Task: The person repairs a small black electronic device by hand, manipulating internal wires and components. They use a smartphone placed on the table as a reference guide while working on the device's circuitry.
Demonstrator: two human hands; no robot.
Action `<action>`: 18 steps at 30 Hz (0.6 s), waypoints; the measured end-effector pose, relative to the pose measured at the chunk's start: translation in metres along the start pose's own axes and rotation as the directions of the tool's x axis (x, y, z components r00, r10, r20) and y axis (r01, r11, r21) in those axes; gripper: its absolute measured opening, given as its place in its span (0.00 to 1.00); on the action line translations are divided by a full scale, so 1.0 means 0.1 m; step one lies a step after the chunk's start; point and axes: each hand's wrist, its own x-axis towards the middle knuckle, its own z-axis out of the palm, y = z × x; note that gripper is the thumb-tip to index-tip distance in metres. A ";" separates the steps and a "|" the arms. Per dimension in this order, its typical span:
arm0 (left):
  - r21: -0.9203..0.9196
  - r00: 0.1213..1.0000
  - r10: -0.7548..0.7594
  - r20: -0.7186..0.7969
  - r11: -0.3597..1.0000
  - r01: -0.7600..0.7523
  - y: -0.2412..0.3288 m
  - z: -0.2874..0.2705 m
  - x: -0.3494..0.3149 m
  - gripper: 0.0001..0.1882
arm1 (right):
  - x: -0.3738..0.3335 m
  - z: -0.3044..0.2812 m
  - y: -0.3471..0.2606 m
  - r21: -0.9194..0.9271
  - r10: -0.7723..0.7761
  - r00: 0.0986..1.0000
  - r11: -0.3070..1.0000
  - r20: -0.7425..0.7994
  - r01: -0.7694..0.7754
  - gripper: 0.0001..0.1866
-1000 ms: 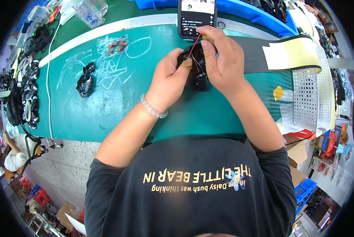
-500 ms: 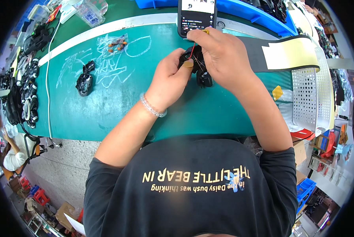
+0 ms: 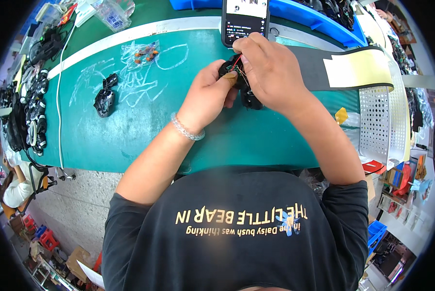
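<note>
Along the far left edge of the green work mat [image 3: 145, 131] lay a row of black assemblies with coiled cables [image 3: 31, 111], and a little further in, a lone black plastic housing [image 3: 104, 98] rested on the mat, well apart from the hands. Just beyond it sat a clear bag of small orange parts [image 3: 147, 52].

Near the middle, the left hand [image 3: 209, 99] was clenched around a small black housing [image 3: 249, 97], thumb pressed on its upper edge, lifting it just above the mat. A beaded bracelet [image 3: 186, 130] circled that wrist. The right hand [image 3: 271, 72] covered the part from above, its fingertips pinching thin red wire [image 3: 236, 61] at the top of the housing — whether the wire was already seated could not be told, since the fingers hid the joint.

A phone [image 3: 245, 19] lay just behind the hands, and to the right ran a grey strip with a yellow label [image 3: 355, 72], then a white perforated tray [image 3: 380, 121].

Doing this well probably called for a steady left grip so the housing would not twist, and a light, short pull on the wire — it looked fine enough to kink or snap. Tilting the part toward the eyes would likely have helped.
</note>
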 end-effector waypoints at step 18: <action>0.102 0.995 0.092 -0.028 0.991 -0.089 0.02 0.05 -0.01 0.08 | 0.09 0.12 -0.16 0.176 0.145 0.971 0.978 -0.189 -0.112 0.11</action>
